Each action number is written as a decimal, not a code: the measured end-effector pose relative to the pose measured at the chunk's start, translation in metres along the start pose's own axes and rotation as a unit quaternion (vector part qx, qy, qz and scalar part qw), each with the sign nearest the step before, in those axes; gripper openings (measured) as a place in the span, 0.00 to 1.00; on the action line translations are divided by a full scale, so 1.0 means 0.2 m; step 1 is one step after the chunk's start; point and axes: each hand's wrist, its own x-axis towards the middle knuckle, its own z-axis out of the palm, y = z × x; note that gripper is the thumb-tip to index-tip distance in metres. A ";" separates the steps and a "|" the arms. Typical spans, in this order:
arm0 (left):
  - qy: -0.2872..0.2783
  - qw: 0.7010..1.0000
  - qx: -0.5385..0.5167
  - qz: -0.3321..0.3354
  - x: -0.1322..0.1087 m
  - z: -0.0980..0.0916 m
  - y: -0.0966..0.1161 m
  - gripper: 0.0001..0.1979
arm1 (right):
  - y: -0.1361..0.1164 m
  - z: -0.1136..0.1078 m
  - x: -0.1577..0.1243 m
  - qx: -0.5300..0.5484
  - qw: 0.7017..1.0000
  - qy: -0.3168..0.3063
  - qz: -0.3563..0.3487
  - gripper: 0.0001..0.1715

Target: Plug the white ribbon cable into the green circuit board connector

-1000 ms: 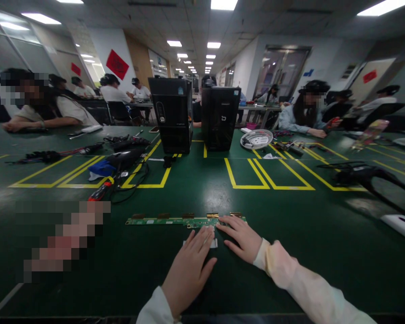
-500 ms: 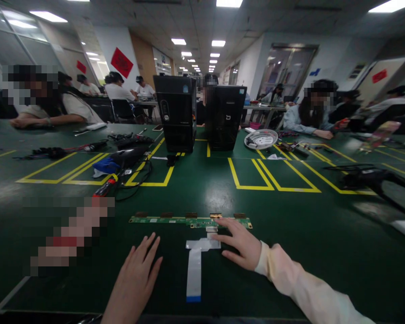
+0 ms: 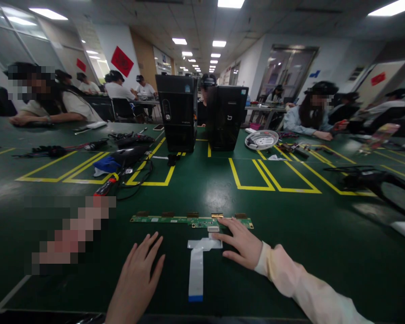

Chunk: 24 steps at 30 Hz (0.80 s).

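A long, narrow green circuit board [image 3: 165,220] lies across the table in front of me, with several brown-gold flex tabs along its far edge. From its near side a white ribbon cable [image 3: 196,272] runs toward me, bent into a T-like shape with a blue end. My right hand [image 3: 241,243] has its fingers spread over the board's right part; a fingertip appears to rest by the white connector [image 3: 213,229] where the cable meets the board. To the left of the cable, my left hand [image 3: 138,270] lies flat on the table, fingers apart, holding nothing.
Two black computer towers [image 3: 177,112] stand at the table's middle. Black cables and a blue cloth [image 3: 104,166] lie to the left, near a red-black handled tool [image 3: 103,186]. A white basket [image 3: 261,139] sits back right, a black stand [image 3: 364,177] far right. People sit around.
Both hands stay in nearly the same pose. The whole view has shifted very slightly; the board and ribbon cable look unchanged.
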 end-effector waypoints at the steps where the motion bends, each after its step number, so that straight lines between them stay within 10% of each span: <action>1: 0.000 1.000 0.001 0.000 0.00 0.00 0.00 0.24 | 0.00 0.00 0.00 0.000 1.000 -0.003 -0.001 0.30; 12: -0.004 1.000 0.010 -0.001 0.00 0.01 -0.01 0.23 | 0.00 -0.03 -0.17 -0.041 0.999 0.008 0.035 0.35; 24: -0.001 1.000 0.006 0.003 -0.01 0.04 -0.04 0.25 | 0.30 -0.02 -1.09 -0.194 0.952 0.074 0.227 0.41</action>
